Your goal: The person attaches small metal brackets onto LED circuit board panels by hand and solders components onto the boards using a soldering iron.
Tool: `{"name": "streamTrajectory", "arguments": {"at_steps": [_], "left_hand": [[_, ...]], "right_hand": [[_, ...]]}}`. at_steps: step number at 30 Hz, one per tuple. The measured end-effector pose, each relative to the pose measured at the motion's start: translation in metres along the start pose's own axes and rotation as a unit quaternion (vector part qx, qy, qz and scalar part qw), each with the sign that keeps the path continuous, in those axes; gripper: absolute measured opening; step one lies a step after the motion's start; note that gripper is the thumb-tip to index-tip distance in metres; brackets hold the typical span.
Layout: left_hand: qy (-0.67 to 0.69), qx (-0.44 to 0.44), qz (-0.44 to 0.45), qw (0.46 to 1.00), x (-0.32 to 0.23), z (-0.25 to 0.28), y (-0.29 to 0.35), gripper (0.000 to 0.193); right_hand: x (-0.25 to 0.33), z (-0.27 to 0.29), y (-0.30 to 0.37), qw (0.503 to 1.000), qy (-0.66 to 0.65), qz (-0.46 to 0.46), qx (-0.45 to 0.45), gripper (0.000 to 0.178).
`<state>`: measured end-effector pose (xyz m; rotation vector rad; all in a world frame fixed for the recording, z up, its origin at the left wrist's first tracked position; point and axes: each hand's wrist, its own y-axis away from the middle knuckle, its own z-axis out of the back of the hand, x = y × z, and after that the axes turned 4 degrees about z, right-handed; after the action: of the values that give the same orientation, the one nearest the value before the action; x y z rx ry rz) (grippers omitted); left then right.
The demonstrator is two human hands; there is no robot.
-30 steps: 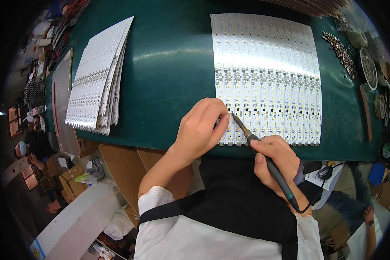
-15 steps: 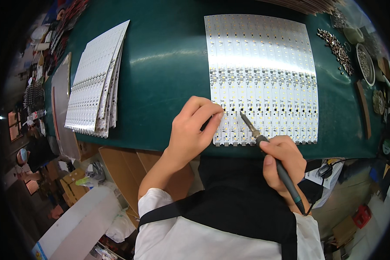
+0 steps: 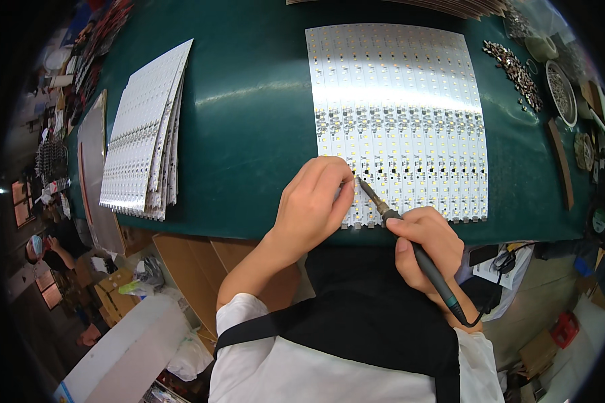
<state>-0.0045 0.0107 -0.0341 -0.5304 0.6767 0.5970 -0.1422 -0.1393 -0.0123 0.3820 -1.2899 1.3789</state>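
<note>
A white panel of LED circuit boards (image 3: 410,134), lined with rows of small chips, lies flat before me. My right hand (image 3: 427,252) is closed round a dark soldering iron (image 3: 433,272). Its metal tip reaches the lower left part of the panel, close to the other hand's fingertips; whether it touches cannot be made out. My left hand (image 3: 316,198) rests over the panel's left edge, thumb and forefinger pinched together at the tip. What lies in that pinch is hidden or too small to name.
On the left stands a stack of similar white LED panels (image 3: 144,134) on the green work surface (image 3: 249,127). At the right are a pile of small metal parts (image 3: 514,74), an oval dish (image 3: 561,94) and a brown strip (image 3: 560,164). Cardboard (image 3: 188,269) sits below the table edge.
The iron and my right hand have shifted left, bringing the tip up to my left fingertips. My left hand has moved slightly right across the panel. The view has shifted a little.
</note>
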Motion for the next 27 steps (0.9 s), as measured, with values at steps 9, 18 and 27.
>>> {"name": "streamTrajectory", "arguments": {"at_steps": [9,18,27], "left_hand": [[0.008,0.025,0.001,1.000,-0.007,0.006,-0.005,0.014],[0.051,0.044,0.022,0.997,-0.009,0.000,-0.010,0.013],[-0.014,0.025,-0.021,0.999,-0.012,-0.004,-0.012,0.013]], "right_hand": [[0.001,0.005,-0.002,1.000,0.006,0.000,0.004,0.024],[-0.001,0.018,0.000,1.000,0.011,-0.012,-0.025,0.019],[-0.001,0.014,-0.002,1.000,0.006,-0.004,-0.020,0.019]]}}
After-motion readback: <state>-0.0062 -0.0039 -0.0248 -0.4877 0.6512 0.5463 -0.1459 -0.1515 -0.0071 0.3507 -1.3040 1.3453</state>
